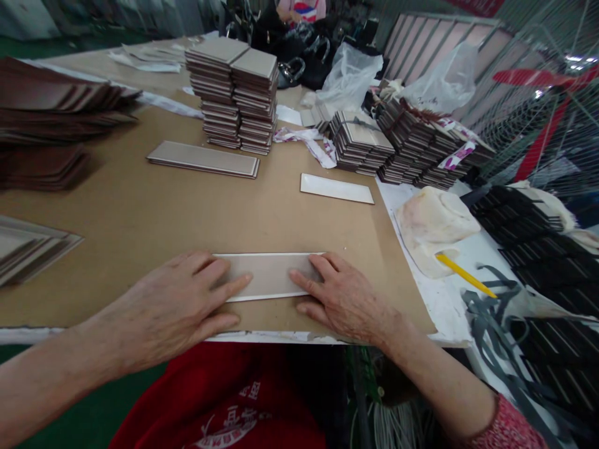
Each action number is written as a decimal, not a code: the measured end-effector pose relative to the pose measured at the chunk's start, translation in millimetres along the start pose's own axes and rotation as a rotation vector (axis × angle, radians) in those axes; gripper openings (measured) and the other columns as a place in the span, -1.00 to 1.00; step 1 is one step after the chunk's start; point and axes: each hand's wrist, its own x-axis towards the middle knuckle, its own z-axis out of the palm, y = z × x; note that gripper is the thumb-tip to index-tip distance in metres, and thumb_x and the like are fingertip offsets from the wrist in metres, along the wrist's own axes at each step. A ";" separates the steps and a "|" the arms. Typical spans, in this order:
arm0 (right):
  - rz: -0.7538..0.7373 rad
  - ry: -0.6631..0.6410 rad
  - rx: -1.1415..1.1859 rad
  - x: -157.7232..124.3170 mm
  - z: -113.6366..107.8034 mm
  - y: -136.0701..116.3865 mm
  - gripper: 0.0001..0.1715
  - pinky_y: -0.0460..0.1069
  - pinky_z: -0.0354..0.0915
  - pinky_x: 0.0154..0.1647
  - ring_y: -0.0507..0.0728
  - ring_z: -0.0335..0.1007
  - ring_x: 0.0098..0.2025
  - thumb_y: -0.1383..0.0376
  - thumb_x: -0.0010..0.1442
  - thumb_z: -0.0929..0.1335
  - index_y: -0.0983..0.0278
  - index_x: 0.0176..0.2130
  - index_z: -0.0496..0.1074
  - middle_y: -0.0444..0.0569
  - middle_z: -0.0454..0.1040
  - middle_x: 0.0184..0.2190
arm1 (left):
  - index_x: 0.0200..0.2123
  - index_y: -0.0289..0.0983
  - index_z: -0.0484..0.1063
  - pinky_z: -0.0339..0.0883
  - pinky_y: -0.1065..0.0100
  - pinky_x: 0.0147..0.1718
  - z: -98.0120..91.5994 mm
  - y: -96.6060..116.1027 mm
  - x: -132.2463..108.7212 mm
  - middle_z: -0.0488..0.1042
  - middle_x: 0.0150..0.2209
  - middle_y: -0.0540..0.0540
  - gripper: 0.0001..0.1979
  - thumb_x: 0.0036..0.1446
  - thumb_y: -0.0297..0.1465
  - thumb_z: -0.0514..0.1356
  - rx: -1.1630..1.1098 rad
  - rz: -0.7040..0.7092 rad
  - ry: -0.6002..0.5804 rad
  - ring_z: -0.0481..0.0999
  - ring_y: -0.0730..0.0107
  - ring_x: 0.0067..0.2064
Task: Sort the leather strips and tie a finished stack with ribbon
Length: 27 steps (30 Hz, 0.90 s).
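A pale rectangular strip (266, 274) with white long edges lies flat near the table's front edge. My left hand (187, 302) rests over its left end, fingers spread, index finger stretched along the surface. Over the right end lies my right hand (344, 296), its fingers also apart and touching the strip. Both thumbs sit at or below the strip's near edge. Beyond the hands are a small pile of similar beige strips (203, 159) and a single white strip (337, 188).
Tall stacks of strips (234, 93) stand at the back, with tied bundles (360, 140) to their right. Brown sheets (51, 112) are piled at left. A whitish plastic container (435, 224), a yellow stick (465, 274) and black stacks (556, 349) lie right. A red-bladed fan (538, 125) stands beyond.
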 end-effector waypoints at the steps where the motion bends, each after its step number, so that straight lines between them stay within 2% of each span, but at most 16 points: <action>1: 0.020 -0.001 -0.009 -1.1 1.0 -1.3 -0.31 0.28 0.31 0.18 0.33 0.20 0.16 -0.09 0.34 0.17 0.15 0.31 0.20 0.19 0.29 0.16 | 0.20 -0.05 0.34 0.33 -0.18 -0.04 0.6 1.8 1.8 0.44 -0.10 -0.19 -0.51 0.29 -0.03 0.02 0.024 -0.010 -0.015 0.38 -0.09 -0.04; 3: 0.043 0.002 -0.020 -6.5 3.8 0.4 -0.29 0.29 0.26 0.24 0.33 0.17 0.22 -0.11 0.34 0.15 0.15 0.32 0.19 0.15 0.26 0.24 | 0.19 -0.10 0.37 0.36 -0.18 -0.08 2.1 2.8 2.4 0.43 -0.12 -0.22 -0.48 0.30 -0.01 -0.02 0.091 -0.022 -0.027 0.38 -0.09 -0.06; 6: 0.076 -0.002 -0.039 -20.7 8.7 10.7 -0.30 0.32 0.17 0.32 0.31 0.09 0.32 -0.09 0.37 0.12 0.15 0.33 0.16 0.05 0.19 0.33 | 0.14 -0.20 0.42 0.38 -0.17 -0.04 4.9 0.4 -3.1 0.42 -0.11 -0.25 -0.48 0.33 -0.05 -0.05 0.115 -0.033 0.026 0.39 -0.05 -0.06; 9: 0.114 -0.013 -0.070 -35.7 11.9 23.4 -0.32 0.36 0.10 0.36 0.30 -0.01 0.40 -0.05 0.39 0.10 0.16 0.35 0.12 -0.02 0.15 0.38 | 0.13 -0.27 0.42 0.36 -0.16 0.05 8.6 -1.5 -10.7 0.42 -0.03 -0.27 -0.47 0.34 -0.07 -0.05 0.108 -0.034 0.082 0.39 -0.05 0.02; 12: 0.127 -0.019 -0.067 -43.6 12.3 36.0 -0.33 0.38 0.00 0.42 0.28 -0.12 0.45 -0.02 0.41 0.09 0.19 0.36 0.10 -0.05 0.08 0.41 | 0.14 -0.24 0.42 0.33 -0.15 0.13 12.1 -1.1 -14.6 0.41 0.04 -0.25 -0.47 0.32 -0.04 -0.01 0.086 -0.053 0.125 0.36 -0.07 0.13; 17: 0.184 -0.015 0.059 -33.6 7.3 45.7 -0.32 0.29 -0.10 0.48 0.18 -0.23 0.49 0.00 0.42 0.06 0.24 0.37 0.11 -0.03 -0.04 0.45 | 0.18 -0.21 0.37 0.11 -0.11 0.34 17.7 -3.2 -15.9 0.31 0.26 -0.19 -0.45 0.28 -0.02 0.07 0.061 -0.007 0.153 0.06 -0.04 0.39; 22: 0.058 -0.131 0.148 -30.4 -1.1 16.6 -0.06 0.31 -0.17 0.49 0.25 -0.20 0.49 -0.21 0.31 0.12 0.29 0.41 -0.03 0.11 -0.13 0.46 | 0.36 -0.28 0.12 0.19 0.00 0.32 19.3 -8.9 -31.5 0.15 0.37 -0.24 -0.23 0.23 0.05 0.11 0.087 0.016 0.135 0.16 0.03 0.37; 24: 0.028 -0.134 0.117 -40.2 -0.1 -2.3 0.04 0.35 -0.10 0.47 0.32 -0.19 0.48 -0.27 0.23 0.18 0.26 0.42 -0.06 0.14 -0.15 0.46 | 0.40 -0.27 0.02 0.20 0.04 0.32 16.7 -8.0 -44.8 0.08 0.40 -0.22 -0.16 0.21 0.05 0.14 0.108 0.045 0.118 0.13 0.04 0.38; 26: -0.005 -0.085 0.044 -52.2 5.5 -19.8 0.03 0.36 0.04 0.43 0.35 -0.12 0.46 -0.18 0.22 0.29 0.23 0.43 -0.07 0.13 -0.12 0.45 | 0.41 -0.24 -0.03 0.21 0.09 0.33 13.0 -3.8 -59.8 0.04 0.41 -0.16 -0.22 0.25 -0.08 0.15 0.164 0.070 0.113 0.10 0.09 0.40; 27: -0.011 -0.042 -0.012 -57.2 9.2 -26.9 -0.09 0.33 0.12 0.41 0.33 -0.05 0.44 0.00 0.25 0.32 0.20 0.42 -0.04 0.10 -0.07 0.44 | 0.41 -0.21 -0.03 0.22 0.11 0.32 11.0 -0.9 -67.1 0.04 0.41 -0.13 -0.28 0.27 -0.20 0.14 0.197 0.085 0.113 0.10 0.12 0.40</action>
